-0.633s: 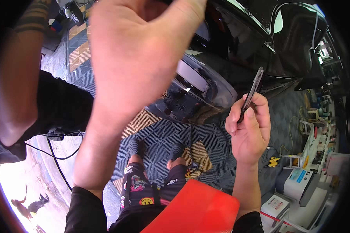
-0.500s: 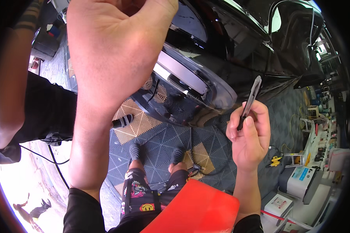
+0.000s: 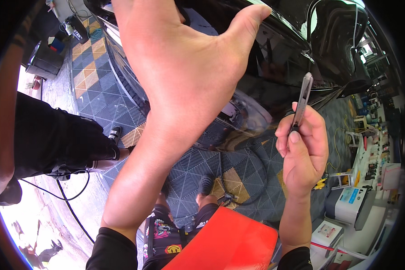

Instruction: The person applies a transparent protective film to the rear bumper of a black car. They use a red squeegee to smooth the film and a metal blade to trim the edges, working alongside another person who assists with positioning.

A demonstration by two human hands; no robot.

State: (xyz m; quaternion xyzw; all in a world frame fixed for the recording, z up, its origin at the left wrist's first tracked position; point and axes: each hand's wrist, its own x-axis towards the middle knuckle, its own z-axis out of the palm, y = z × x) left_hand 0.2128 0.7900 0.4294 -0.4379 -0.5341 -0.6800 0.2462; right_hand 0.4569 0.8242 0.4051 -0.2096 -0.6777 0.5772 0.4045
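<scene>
A slim snap-off utility knife (image 3: pixel 304 96) points upward from my right hand (image 3: pixel 307 157), pinched between thumb and fingers. Its metal end stands in front of the glossy black car body (image 3: pixel 281 67), apart from it as far as I can tell. My left hand (image 3: pixel 191 67) reaches up before the car with the thumb stretched wide. The other fingers run past the top edge or are hidden, and I cannot tell whether they touch the bodywork. Below that hand, part of the car's curved lower edge (image 3: pixel 252 112) shows, with glossy reflections.
A co-worker's dark-clothed legs (image 3: pixel 63 135) stand close at my left. A red smooth piece (image 3: pixel 225 243) juts up before my body. Dark cable lies on the patterned tile floor (image 3: pixel 189 180). Grey-white boxes (image 3: pixel 348 207) and a cluttered shelf line the right.
My left hand has swung right across the car, its thumb now spread outward. My right hand has risen slightly and moved right with the knife. More floor shows at the upper left.
</scene>
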